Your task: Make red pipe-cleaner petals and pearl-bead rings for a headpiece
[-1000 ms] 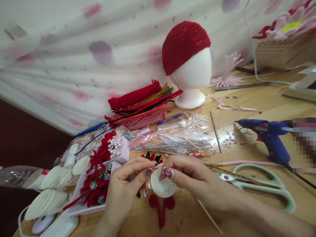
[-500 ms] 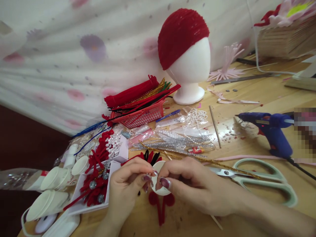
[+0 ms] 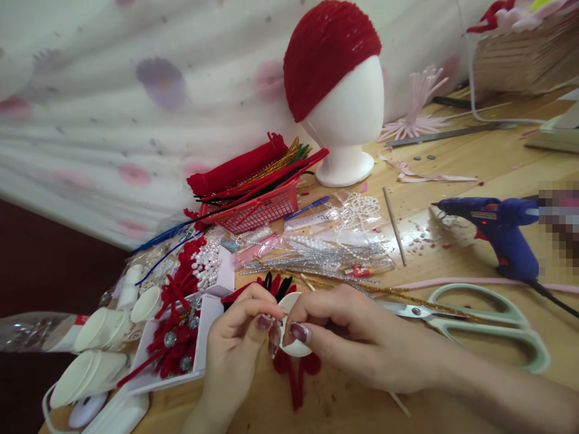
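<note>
Pinching a small white cup (image 3: 293, 345) with both hands near the bench's front edge: our left hand (image 3: 235, 343) has thumb and fingers closed at its left rim, our right hand (image 3: 357, 337) curls closed over its right side. We think tiny beads sit inside, but fingers hide it. A red pipe-cleaner shape (image 3: 296, 377) lies on the bench under the cup. Green-handled scissors (image 3: 479, 328) lie just right of our right hand, a blue glue gun (image 3: 497, 232) stands toward the right edge, a red basket (image 3: 257, 211) farther back.
</note>
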Demonstrator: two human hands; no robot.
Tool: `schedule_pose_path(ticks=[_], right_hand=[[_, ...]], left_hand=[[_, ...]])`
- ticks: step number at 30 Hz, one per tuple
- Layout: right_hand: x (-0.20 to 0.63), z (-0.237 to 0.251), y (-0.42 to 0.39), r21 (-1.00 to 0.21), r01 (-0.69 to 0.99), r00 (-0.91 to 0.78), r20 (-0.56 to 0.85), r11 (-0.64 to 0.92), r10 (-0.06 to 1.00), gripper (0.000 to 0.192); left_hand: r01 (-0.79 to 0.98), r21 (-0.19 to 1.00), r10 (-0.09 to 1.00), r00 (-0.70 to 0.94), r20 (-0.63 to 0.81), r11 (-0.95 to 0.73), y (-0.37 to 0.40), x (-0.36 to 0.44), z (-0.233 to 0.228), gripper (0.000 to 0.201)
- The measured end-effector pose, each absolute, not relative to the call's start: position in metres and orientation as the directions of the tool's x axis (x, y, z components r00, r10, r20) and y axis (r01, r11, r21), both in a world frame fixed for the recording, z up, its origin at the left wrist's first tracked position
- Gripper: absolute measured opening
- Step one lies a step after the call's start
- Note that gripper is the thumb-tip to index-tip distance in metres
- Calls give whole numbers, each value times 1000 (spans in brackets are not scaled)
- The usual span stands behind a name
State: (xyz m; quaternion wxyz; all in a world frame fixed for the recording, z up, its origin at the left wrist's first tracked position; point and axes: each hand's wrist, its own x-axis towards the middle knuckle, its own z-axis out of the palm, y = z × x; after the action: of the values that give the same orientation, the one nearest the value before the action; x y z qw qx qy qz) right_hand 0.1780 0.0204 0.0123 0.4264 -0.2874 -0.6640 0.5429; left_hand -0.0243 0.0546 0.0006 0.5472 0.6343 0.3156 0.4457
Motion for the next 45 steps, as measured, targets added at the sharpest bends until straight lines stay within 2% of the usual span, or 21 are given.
schedule_pose_path(ticks=[9,13,17,21,26,29,35,39,45], right_hand=[[177,11,24,-967,-41,-454,243,253,857,18],[177,12,22,-972,-10,-461,214,236,861,20],[177,13,21,-975,-19,-459,204,220,865,20],[177,14,22,-977,29,-456,173,209,873,22],[177,13,23,-972,29,-450,196,234,871,20],[177,13,23,-971,31,-440,201,239,875,19],[178,13,22,-968,-9,-452,228,251,862,22],[178,13,20,-976,-62,-490,212,209,846,23],[179,15,17,-984,-63,-486,176,167,856,8]], left_hand=[[-252,958,947,318,-52,137,43,-6,10,11],[-265,942,942,314,-118,206,41,0,11,12],[-211,973,963,267,-37,96,43,-2,8,14],[-18,987,954,255,158,-158,45,-12,6,13],[256,839,864,305,401,-480,47,-18,10,12],[295,746,791,368,489,-598,48,-19,12,18],[156,826,807,370,460,-542,48,-20,8,16],[139,851,821,382,425,-506,47,-20,8,17],[149,842,799,435,415,-518,48,-20,14,20]])
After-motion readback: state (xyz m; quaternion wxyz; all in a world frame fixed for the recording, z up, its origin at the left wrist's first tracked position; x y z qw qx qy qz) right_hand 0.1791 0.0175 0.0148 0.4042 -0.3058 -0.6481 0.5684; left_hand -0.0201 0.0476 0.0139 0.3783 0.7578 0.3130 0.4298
